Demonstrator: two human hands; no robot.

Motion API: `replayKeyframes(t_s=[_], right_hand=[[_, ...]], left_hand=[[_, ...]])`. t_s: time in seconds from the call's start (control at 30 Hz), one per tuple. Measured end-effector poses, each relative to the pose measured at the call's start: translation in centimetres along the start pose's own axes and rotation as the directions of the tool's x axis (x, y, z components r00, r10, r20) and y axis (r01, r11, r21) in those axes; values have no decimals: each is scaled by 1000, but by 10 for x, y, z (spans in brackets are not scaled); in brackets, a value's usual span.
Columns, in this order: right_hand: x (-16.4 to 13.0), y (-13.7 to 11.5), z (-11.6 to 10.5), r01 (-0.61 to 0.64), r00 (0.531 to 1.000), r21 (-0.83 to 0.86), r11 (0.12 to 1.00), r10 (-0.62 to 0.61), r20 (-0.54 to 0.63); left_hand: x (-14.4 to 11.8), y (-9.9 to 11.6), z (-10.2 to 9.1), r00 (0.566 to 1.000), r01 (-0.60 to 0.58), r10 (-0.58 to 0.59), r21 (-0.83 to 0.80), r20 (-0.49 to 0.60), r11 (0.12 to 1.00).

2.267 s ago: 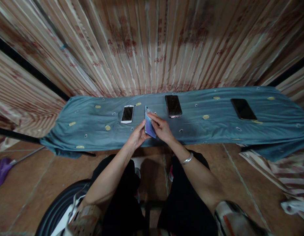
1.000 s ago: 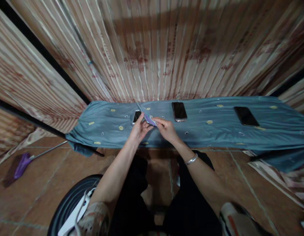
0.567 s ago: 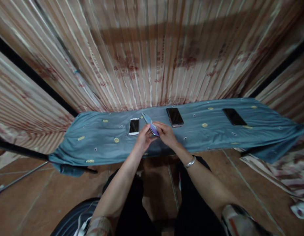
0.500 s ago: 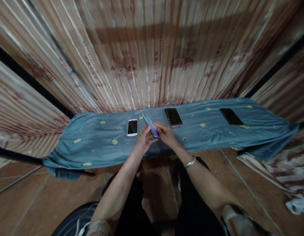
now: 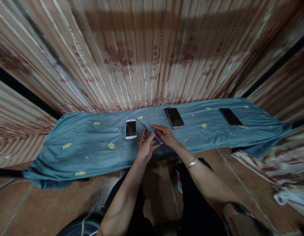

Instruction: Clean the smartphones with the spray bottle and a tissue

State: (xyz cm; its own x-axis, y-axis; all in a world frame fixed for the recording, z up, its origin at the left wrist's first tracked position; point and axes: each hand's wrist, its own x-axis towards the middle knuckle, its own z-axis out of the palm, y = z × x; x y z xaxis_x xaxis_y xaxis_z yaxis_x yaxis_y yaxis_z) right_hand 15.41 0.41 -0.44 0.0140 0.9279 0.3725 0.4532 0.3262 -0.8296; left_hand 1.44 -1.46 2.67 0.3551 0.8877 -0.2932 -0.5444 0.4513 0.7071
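A blue-purple smartphone [image 5: 150, 130] is held tilted on edge above the cloth, between both hands. My left hand [image 5: 146, 147] is closed round its lower left side, the thumb lying along the edge. From the right, my right hand [image 5: 166, 135] has its fingers against the phone's other side; some fingertips are hidden behind it. Just left of the hands lies a white smartphone [image 5: 131, 129] with its dark screen up. Beyond my right hand rests a stack of dark smartphones [image 5: 175, 118]. Another black smartphone [image 5: 230, 117] lies farther right.
A blue patterned cloth [image 5: 88, 137] covers the long narrow table. Striped curtains [image 5: 142, 65] hang close behind and at the sides, with black poles [image 5: 26, 91] at both ends. A dark round object with a white cable [image 5: 84, 221] is at the lower left.
The held phone has turned more edge-on, so less of its purple face shows, and it has come slightly lower in view. Both hands moved with it. The camera view has shifted a little.
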Motion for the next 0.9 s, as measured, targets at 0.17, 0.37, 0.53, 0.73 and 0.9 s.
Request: replayKeyframes(t_s=[0.17, 0.37, 0.53, 0.73, 0.9], right_hand=[[14, -4, 8, -27, 998, -1, 1000, 27, 57], [20, 1, 20, -41, 999, 106, 994, 42, -4], [18, 12, 30, -48, 996, 209, 977, 63, -69], [14, 16, 20, -91, 992, 278, 956, 111, -57], [9, 20, -5, -77, 985, 291, 953, 119, -127]], left_hand=[[-6, 7, -7, 1000, 6, -6, -6, -11, 1000], [-14, 14, -13, 1000, 19, -19, 17, 13, 1000], [-13, 13, -16, 1000, 8, -8, 28, -24, 1000], [-6, 1, -11, 998, 34, -31, 63, -48, 997], [-9, -17, 4, 994, 106, -108, 127, 9, 986]])
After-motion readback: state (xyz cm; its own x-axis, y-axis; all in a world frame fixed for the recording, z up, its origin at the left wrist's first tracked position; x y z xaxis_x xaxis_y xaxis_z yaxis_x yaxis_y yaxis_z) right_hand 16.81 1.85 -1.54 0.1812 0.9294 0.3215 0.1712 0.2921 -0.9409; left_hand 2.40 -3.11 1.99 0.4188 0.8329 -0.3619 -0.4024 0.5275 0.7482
